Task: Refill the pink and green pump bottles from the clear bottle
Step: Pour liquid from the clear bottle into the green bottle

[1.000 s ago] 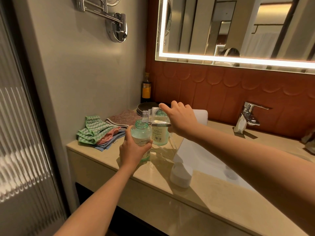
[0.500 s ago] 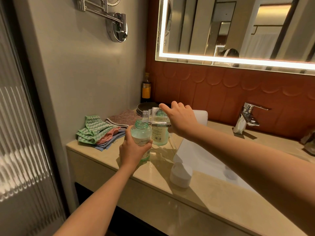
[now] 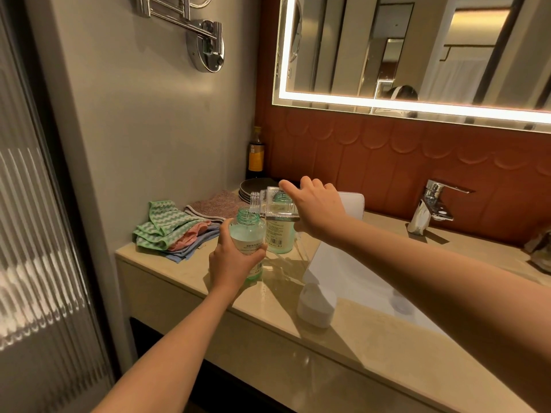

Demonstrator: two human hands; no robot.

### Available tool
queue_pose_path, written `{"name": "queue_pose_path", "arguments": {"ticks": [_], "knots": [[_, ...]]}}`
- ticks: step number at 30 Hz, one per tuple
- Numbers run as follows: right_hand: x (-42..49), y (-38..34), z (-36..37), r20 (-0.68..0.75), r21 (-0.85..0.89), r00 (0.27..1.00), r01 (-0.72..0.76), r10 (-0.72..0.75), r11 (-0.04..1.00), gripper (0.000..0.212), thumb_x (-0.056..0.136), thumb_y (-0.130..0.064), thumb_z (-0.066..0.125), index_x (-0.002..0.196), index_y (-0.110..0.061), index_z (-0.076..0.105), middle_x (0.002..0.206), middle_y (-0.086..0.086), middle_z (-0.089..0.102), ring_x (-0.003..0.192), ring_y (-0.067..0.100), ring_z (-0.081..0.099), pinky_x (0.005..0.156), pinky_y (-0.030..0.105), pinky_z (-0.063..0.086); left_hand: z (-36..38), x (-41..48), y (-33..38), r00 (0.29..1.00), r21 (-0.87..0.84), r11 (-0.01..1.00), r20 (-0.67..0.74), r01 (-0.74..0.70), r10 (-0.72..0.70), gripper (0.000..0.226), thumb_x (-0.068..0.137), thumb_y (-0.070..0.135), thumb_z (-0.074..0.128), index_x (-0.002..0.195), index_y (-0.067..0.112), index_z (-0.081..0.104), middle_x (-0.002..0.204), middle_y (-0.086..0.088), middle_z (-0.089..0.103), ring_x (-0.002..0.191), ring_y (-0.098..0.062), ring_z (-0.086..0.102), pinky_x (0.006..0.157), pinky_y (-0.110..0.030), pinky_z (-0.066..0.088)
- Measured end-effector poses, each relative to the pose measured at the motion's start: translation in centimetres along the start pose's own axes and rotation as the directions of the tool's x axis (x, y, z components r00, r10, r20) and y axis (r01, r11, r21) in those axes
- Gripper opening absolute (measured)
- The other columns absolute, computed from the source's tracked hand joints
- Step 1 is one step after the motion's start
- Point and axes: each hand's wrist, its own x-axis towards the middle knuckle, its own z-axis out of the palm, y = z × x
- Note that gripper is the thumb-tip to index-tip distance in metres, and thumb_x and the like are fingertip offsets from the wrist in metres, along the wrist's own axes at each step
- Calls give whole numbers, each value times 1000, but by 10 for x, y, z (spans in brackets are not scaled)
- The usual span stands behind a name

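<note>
Countertop (image 3: 372, 338) unchanged; clear bottle (image 3: 275, 205) stays tipped over green bottle (image 3: 249, 234).

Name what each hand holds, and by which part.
The left hand grips the green bottle around its lower body; the right hand holds the clear bottle by its base end.

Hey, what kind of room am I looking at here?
A bathroom, possibly a hotel's. A chrome faucet stands at a white basin sunk into a beige vanity counter, and a light-edged mirror hangs on the wall above.
</note>
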Motion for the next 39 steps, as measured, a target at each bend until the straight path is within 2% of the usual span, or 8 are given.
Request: {"name": "queue_pose_path", "arguments": {"ticks": [9, 25, 39], "knots": [[0, 0, 1, -6, -6, 1000, -1, 1, 1000, 79, 80, -28, 71, 142, -25, 23, 119, 10, 48, 103, 24, 47, 84, 34, 40, 0, 0, 0, 1000, -14, 1000, 7, 2, -2, 89, 70, 46, 76, 140, 19, 27, 125, -8, 56, 110, -29, 56, 89, -43, 48], [0, -1, 1, -7, -13, 1000, -4, 4, 1000, 80, 80, -30, 71, 144, -25, 22, 122, 11, 48, 106, 24, 47, 87, 35, 40, 0, 0, 0, 1000, -14, 1000, 9, 6, -5, 87, 70, 46, 76, 138, 20, 28, 123, -8, 58, 108, -29, 57, 85, -38, 46], [-1, -1, 3, -4, -7, 1000, -23, 23, 1000, 79, 80, -30, 71, 142, -26, 23, 120, 10, 48, 104, 23, 47, 84, 33, 40, 0, 1, -3, 1000, -18, 1000, 11, -9, 9, 86, 70, 46, 75, 138, 21, 28, 125, -7, 56, 110, -29, 56, 88, -40, 46]]}}
